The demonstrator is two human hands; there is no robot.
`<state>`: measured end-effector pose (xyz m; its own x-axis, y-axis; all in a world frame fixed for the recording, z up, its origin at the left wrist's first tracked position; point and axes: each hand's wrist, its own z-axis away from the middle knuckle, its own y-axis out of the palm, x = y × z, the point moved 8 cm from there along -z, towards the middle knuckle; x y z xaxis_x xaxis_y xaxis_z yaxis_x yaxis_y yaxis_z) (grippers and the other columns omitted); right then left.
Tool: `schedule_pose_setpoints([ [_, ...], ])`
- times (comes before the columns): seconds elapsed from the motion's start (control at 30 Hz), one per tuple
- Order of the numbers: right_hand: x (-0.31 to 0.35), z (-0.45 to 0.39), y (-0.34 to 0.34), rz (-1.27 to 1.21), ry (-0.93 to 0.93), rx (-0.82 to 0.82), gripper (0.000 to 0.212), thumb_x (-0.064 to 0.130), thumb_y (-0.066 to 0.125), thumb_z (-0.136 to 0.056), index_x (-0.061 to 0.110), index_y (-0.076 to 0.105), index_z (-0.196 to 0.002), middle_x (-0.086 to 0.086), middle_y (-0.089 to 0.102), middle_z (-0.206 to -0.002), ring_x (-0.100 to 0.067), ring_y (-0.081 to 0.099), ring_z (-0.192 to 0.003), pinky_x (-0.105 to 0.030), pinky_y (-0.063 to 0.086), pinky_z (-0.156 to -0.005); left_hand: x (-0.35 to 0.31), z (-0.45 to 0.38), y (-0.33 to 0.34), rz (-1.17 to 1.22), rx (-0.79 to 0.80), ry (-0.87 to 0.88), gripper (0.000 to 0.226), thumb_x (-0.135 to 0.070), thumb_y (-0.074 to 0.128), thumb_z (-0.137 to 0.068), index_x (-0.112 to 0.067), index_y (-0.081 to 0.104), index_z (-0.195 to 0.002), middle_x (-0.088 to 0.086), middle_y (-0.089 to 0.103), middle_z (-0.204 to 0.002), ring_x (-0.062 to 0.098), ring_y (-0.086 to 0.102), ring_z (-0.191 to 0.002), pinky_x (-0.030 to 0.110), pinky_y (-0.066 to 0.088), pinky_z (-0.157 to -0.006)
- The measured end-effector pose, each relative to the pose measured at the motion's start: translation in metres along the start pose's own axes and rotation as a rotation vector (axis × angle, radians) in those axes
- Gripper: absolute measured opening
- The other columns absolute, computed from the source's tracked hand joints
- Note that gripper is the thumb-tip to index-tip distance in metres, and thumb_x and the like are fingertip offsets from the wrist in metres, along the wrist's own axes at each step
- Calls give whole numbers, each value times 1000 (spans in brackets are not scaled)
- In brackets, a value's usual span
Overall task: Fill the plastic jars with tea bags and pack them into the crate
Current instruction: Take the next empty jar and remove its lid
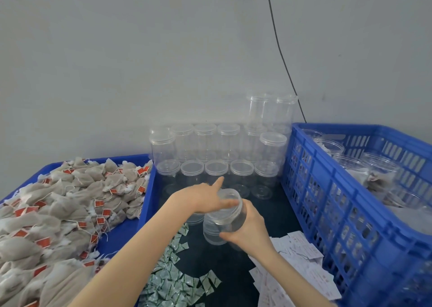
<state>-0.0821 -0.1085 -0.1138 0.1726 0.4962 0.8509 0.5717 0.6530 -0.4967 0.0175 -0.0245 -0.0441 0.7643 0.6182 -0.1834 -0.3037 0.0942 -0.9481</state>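
Note:
My right hand (pixel 250 227) grips a clear plastic jar (pixel 224 220) round its body, tilted over the dark table. My left hand (pixel 205 198) holds the jar's clear lid (pixel 230 195) at the mouth, index finger pointing forward. A blue tray (pixel 138 215) on the left is heaped with beige tea bags (pixel 60 213) with red tags. The blue crate (pixel 327 204) on the right holds several jars (pixel 353 164), some with tea bags inside.
Several empty lidded jars (pixel 217 157) stand stacked against the wall behind my hands. Small green-and-white sachets (pixel 173 276) lie in front on the table, and white paper slips (pixel 294 269) lie by the crate. A black cable (pixel 280 56) hangs down the wall.

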Motion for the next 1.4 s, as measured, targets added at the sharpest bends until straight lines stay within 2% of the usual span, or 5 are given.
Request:
schedule_pose_setpoints([
  [0.1, -4, -4, -5, -25, 21, -2, 84, 42, 88, -49, 37, 43, -120, 15, 55, -118, -7, 54, -111, -19, 45, -82, -14, 4, 11, 62, 154, 187, 116, -63, 69, -72, -43, -17, -146, -4, -6, -160, 24, 20, -144, 45, 28, -113],
  [0.33, -12, -6, -6, -19, 24, -36, 82, 35, 90, -50, 35, 46, -119, 19, 55, -114, -3, 56, -104, -10, 42, -74, -5, 0, -14, 20, -137, -20, 89, -88, 40, -66, -22, 54, -124, 0, 63, -114, 20, 58, -94, 34, 45, -75],
  [0.53, -24, -8, -22, -141, 79, -122, 76, 24, 94, -56, 41, 44, -110, 25, 54, -107, 4, 54, -100, -4, 40, -72, 11, -12, -20, 128, -191, 20, 96, -78, 45, -78, -26, 14, -152, 6, 46, -144, 26, 49, -126, 41, 43, -100],
  [0.73, -37, -3, -33, -212, 139, -175, 85, 23, 95, -58, 26, 46, -128, 11, 55, -119, -6, 49, -113, -22, 38, -90, 50, -55, 8, 55, -176, -160, 76, -63, 51, -84, -23, 32, -147, 11, 42, -146, 33, 41, -131, 44, 38, -105],
  [1.4, -47, 13, 4, -216, 155, -50, 82, 19, 96, -55, 31, 46, -119, 22, 56, -107, -1, 55, -101, -5, 40, -71, 76, -93, 62, 278, -203, -209, 70, -34, 55, -92, -12, 22, -150, 14, 26, -153, 32, 35, -136, 42, 34, -107],
])
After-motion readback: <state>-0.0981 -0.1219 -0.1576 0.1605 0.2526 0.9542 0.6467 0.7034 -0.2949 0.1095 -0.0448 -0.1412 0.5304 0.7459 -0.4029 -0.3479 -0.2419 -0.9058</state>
